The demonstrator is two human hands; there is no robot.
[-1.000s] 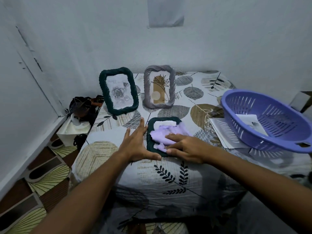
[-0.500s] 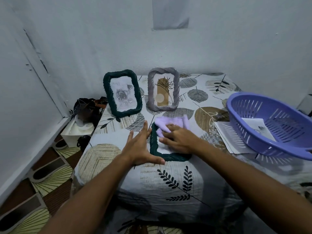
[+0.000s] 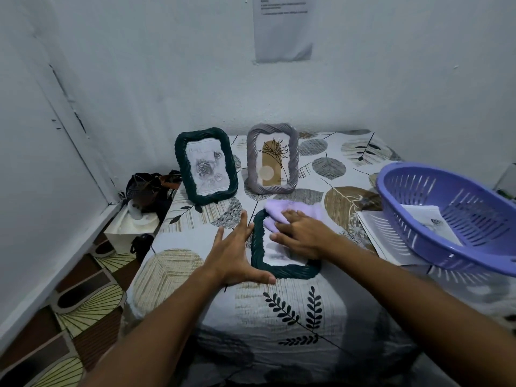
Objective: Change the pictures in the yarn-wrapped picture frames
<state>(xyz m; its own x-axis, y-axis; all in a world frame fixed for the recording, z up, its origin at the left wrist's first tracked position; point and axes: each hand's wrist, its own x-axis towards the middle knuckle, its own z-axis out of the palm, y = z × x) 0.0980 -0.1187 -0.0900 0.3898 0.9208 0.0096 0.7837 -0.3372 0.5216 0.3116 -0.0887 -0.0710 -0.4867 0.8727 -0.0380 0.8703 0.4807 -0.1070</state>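
Wiping flat frame [image 3: 282, 270]: right hand [image 3: 303, 236] presses cloth [image 3: 290, 212], fingers straight; left hand [image 3: 233, 251] braces, fingers spread. Risk: frame sliding.

- The desk [image 3: 290, 311] is covered by a white cloth printed with grey, tan and black leaves.
- At 11 o'clock a dark green yarn-wrapped frame [image 3: 206, 166] stands upright with a grey rose picture.
- At 12 o'clock, just beside it, a grey yarn-wrapped frame [image 3: 272, 159] stands upright with a tan plant drawing.
- At the centre a second dark green frame [image 3: 282, 263] lies flat, a lilac cloth [image 3: 290, 212] over its far end.
- At 3 o'clock a purple slotted basket [image 3: 452, 216] sits tilted on white printed sheets [image 3: 382, 236]; a paper lies inside it.
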